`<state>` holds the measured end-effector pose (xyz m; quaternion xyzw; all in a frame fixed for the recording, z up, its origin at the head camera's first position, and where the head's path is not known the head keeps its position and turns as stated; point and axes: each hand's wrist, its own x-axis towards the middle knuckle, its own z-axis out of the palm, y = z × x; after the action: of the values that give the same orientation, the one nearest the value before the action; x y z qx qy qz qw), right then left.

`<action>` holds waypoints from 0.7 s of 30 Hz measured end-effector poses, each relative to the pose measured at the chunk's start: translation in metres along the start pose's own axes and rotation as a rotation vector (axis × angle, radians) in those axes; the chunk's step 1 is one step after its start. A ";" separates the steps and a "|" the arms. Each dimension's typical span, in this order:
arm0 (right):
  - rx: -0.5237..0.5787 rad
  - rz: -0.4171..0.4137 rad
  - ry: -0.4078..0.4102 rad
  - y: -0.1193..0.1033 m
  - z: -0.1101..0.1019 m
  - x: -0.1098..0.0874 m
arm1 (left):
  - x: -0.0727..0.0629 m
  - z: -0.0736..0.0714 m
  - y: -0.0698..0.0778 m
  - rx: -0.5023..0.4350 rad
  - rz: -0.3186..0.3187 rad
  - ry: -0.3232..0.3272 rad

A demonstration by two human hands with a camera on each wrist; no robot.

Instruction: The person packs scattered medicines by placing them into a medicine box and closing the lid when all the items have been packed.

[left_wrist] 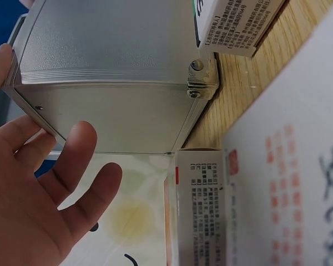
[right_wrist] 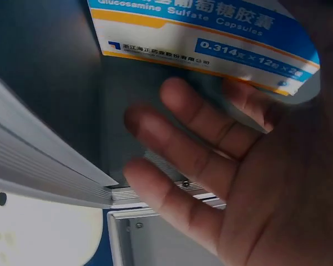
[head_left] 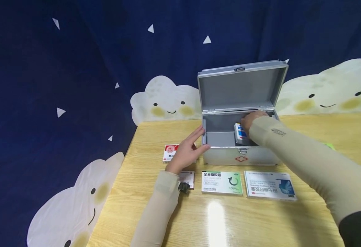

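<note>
A silver metal case (head_left: 241, 157) with a red cross on its front stands with its lid (head_left: 239, 89) raised. My left hand (head_left: 186, 152) rests against the case's left end, its thumb at the front corner and its fingers spread along the side. My right hand (head_left: 252, 120) reaches inside the case. There it pinches a blue, white and orange medicine box (right_wrist: 205, 41) labelled Glucosamine Sulfate Capsules. The index finger lies at the box's lower edge, and the other fingers (right_wrist: 180, 147) extend away from it. Part of the thumb is in shadow in the right wrist view.
Before the case lie a green-and-white medicine box (head_left: 222, 183) and a white-and-blue one (head_left: 270, 185). Two more boxes, one red and white (head_left: 169, 152), the other white (head_left: 187, 179), are partly covered by my left arm. A bright green item (head_left: 330, 146) shows beyond my right sleeve.
</note>
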<state>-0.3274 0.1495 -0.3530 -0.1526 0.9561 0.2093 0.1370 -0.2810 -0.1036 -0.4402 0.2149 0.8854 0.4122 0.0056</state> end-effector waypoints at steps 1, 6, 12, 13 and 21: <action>-0.020 0.012 -0.022 -0.002 -0.002 0.002 | -0.001 -0.001 -0.001 -0.001 -0.001 0.010; -0.077 0.037 -0.082 -0.009 -0.004 0.011 | -0.003 -0.002 -0.004 0.004 -0.004 0.028; -0.052 0.059 -0.094 -0.008 0.002 0.014 | -0.003 -0.001 -0.003 0.017 -0.012 0.015; -0.057 0.056 -0.088 -0.007 0.004 0.014 | -0.002 -0.002 -0.003 0.021 -0.014 0.013; 0.105 -0.101 0.073 0.012 0.040 0.041 | -0.002 -0.003 -0.005 0.029 -0.006 0.003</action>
<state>-0.3611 0.1684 -0.3965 -0.2008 0.9612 0.1460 0.1204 -0.2820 -0.1093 -0.4422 0.2116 0.8920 0.3995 0.0023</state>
